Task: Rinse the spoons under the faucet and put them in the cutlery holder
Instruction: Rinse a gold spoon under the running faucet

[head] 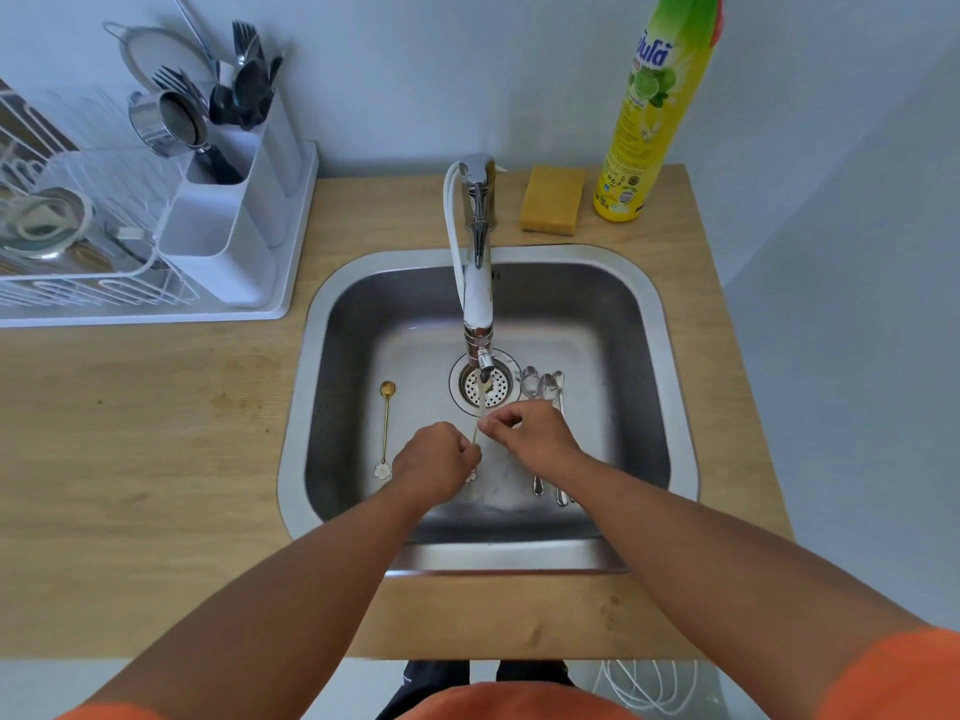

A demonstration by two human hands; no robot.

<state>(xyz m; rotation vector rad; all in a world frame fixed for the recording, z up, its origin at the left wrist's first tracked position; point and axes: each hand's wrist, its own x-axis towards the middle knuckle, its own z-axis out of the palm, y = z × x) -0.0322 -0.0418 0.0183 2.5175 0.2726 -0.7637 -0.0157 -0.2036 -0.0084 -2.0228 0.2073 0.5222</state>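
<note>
Over the steel sink, both hands hold one thin gold spoon under the faucet, where water runs. My left hand grips its handle end; my right hand pinches it near the bowl. A second gold spoon with a flower end lies on the sink floor at the left. Several silver spoons lie at the right, partly hidden under my right hand. The white cutlery holder stands at the left on the drying rack, with forks and dark utensils in its back compartments.
A white wire dish rack with a metal bowl sits on a white tray at the far left. A yellow sponge and a tall yellow dish-soap bottle stand behind the sink. Wooden counter surrounds the sink.
</note>
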